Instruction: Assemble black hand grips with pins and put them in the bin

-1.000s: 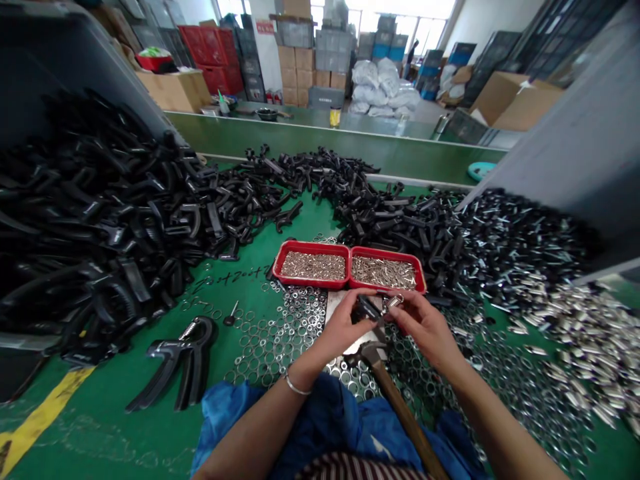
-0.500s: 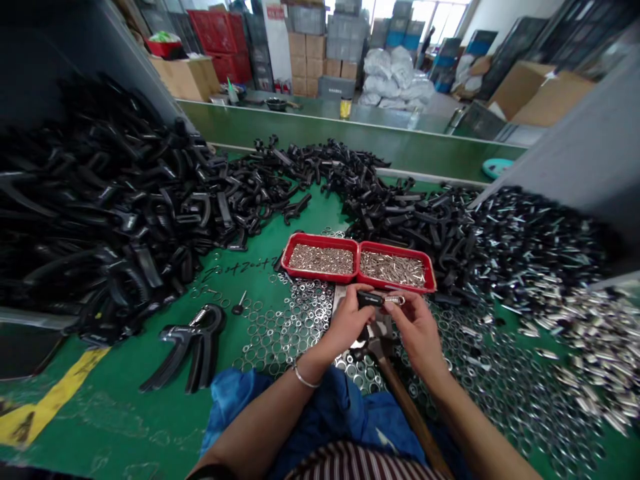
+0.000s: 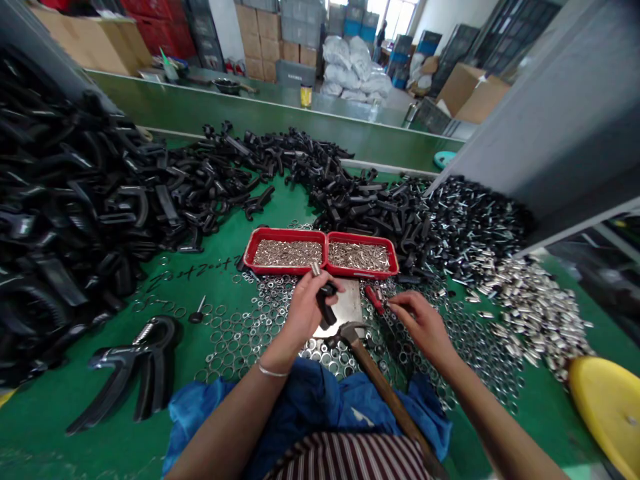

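Observation:
My left hand [image 3: 303, 307] is closed round a black plastic handle piece [image 3: 327, 303] with a small metal sleeve [image 3: 315, 269] sticking up from its top, held over a steel plate [image 3: 350, 303]. My right hand [image 3: 420, 323] reaches left with its fingertips pinched on the end of a small red-handled tool [image 3: 373, 299] that lies among the rings. A hammer [image 3: 350, 331] rests between my hands, and its wooden handle runs back toward my lap. Just beyond stand two red trays [image 3: 285, 233] of small metal parts.
A big heap of black handles [image 3: 75, 200] fills the left and back of the green table. Metal sleeves [image 3: 525, 307] are piled at the right, and loose rings [image 3: 235, 333] lie in front. An assembled hand grip [image 3: 135, 367] lies front left. A yellow stool [image 3: 605, 393] is at the right.
My hands have parted. The left keeps the black piece, now upright with the sleeve on top. The right has dropped to the red-handled tool. The view shifted right and down.

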